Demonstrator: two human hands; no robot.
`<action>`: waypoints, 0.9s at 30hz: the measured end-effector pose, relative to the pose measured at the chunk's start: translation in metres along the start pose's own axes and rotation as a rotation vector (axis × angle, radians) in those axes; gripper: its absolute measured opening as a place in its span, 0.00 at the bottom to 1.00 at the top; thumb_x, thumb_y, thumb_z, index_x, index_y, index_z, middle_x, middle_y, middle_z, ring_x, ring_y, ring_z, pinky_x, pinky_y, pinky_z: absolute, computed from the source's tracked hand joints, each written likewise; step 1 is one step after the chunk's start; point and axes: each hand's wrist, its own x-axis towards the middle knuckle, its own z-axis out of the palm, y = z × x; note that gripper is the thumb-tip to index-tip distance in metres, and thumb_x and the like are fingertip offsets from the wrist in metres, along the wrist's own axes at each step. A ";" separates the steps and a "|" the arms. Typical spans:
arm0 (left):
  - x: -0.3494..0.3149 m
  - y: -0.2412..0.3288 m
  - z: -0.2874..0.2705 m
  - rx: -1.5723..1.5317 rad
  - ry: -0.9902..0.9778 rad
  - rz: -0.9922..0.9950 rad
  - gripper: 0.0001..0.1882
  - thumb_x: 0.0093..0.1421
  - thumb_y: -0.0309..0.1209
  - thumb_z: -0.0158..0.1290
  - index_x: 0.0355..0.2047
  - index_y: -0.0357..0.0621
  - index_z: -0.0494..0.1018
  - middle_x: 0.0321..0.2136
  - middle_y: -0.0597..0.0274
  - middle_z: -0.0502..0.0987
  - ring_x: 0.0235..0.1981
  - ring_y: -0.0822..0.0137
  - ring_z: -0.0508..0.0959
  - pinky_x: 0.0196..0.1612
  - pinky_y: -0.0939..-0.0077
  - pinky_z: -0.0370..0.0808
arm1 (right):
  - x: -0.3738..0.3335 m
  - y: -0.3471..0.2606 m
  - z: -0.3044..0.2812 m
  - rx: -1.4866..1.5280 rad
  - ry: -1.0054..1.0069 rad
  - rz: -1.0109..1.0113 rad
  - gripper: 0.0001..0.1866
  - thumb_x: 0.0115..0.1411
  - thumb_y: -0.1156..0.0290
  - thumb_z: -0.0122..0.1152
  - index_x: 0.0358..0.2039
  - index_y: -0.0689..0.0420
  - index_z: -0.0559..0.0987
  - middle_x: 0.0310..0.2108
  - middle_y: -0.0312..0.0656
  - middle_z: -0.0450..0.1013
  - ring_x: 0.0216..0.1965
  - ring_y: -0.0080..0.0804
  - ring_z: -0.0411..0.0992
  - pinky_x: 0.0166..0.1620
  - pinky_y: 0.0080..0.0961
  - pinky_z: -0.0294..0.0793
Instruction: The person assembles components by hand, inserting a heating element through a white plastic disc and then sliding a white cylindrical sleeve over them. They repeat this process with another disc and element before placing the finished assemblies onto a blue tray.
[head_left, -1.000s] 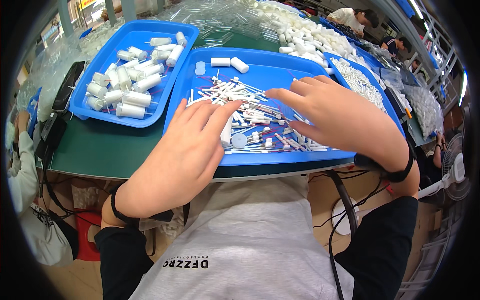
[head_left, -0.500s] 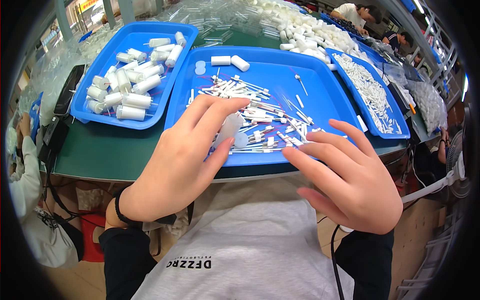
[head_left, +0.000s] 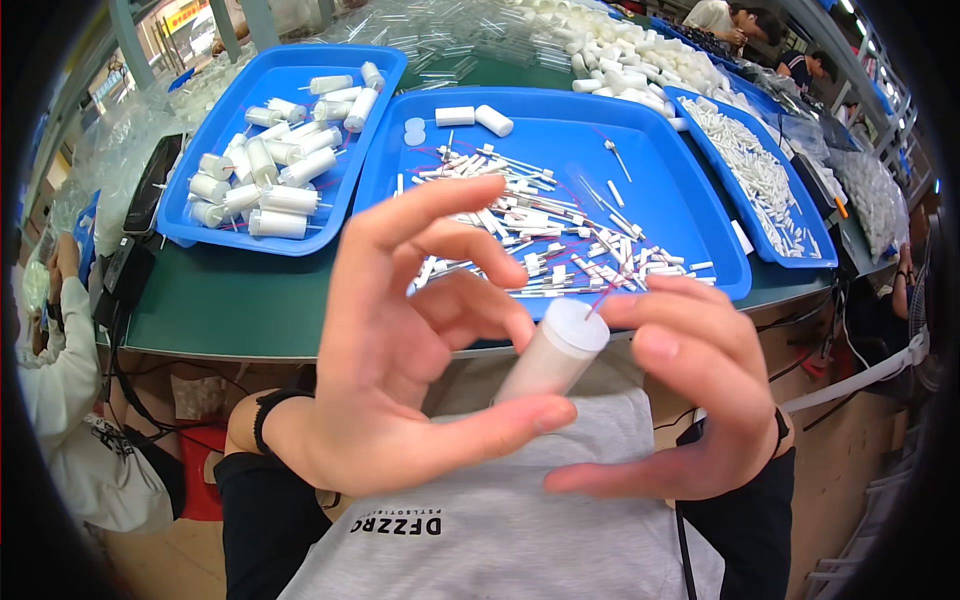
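A frosted white plastic tube (head_left: 552,352) stands tilted in front of me, with a round cap on its upper end. A thin lead and reddish wires stick out of that cap. My left hand (head_left: 415,330) holds the tube, its thumb across the lower part and a fingertip at the side. My right hand (head_left: 690,390) is curved on the other side, fingers and thumb apart, a fingertip close beside the wires. Behind the hands, a wide blue tray (head_left: 680,200) holds a pile of thin white-and-metal rods with red wires (head_left: 530,215), two white tubes (head_left: 493,120) and small round discs (head_left: 414,130).
At the left, a blue tray (head_left: 385,70) holds several capped tubes. A narrow blue tray (head_left: 825,262) of small white pieces lies at the right. White tubes (head_left: 640,60) and clear tubes (head_left: 450,40) are heaped at the back. A phone (head_left: 155,185) lies left; other people work nearby.
Both hands have come back from the wide tray toward my body. The tube is now in front of the tray's near edge, its capped end up, wires showing.
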 end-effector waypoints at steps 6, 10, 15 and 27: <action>-0.006 0.004 0.002 -0.109 -0.076 -0.133 0.66 0.29 0.17 0.71 0.64 0.46 0.40 0.44 0.58 0.60 0.42 0.66 0.72 0.45 0.72 0.75 | -0.001 0.002 0.017 0.109 0.064 -0.061 0.46 0.33 0.60 0.81 0.50 0.58 0.64 0.40 0.45 0.68 0.37 0.36 0.69 0.41 0.32 0.70; -0.008 0.003 0.002 -0.152 -0.108 -0.124 0.71 0.24 0.16 0.73 0.64 0.51 0.37 0.45 0.56 0.59 0.40 0.65 0.73 0.43 0.71 0.76 | -0.003 0.006 0.019 0.149 0.062 -0.099 0.45 0.34 0.60 0.81 0.50 0.60 0.64 0.39 0.46 0.68 0.36 0.35 0.69 0.38 0.29 0.69; -0.010 0.007 0.008 -0.229 -0.080 -0.123 0.65 0.32 0.25 0.74 0.63 0.50 0.39 0.47 0.49 0.59 0.40 0.62 0.75 0.42 0.68 0.76 | 0.000 0.007 0.018 0.154 0.100 -0.136 0.45 0.36 0.58 0.79 0.51 0.62 0.64 0.39 0.48 0.68 0.35 0.34 0.69 0.34 0.28 0.69; -0.007 0.002 -0.006 -0.308 -0.353 -0.273 0.25 0.56 0.25 0.58 0.46 0.29 0.56 0.36 0.38 0.75 0.39 0.55 0.80 0.43 0.63 0.77 | 0.002 0.010 0.009 0.142 0.059 -0.155 0.44 0.39 0.58 0.78 0.51 0.69 0.64 0.45 0.59 0.66 0.45 0.48 0.72 0.44 0.36 0.77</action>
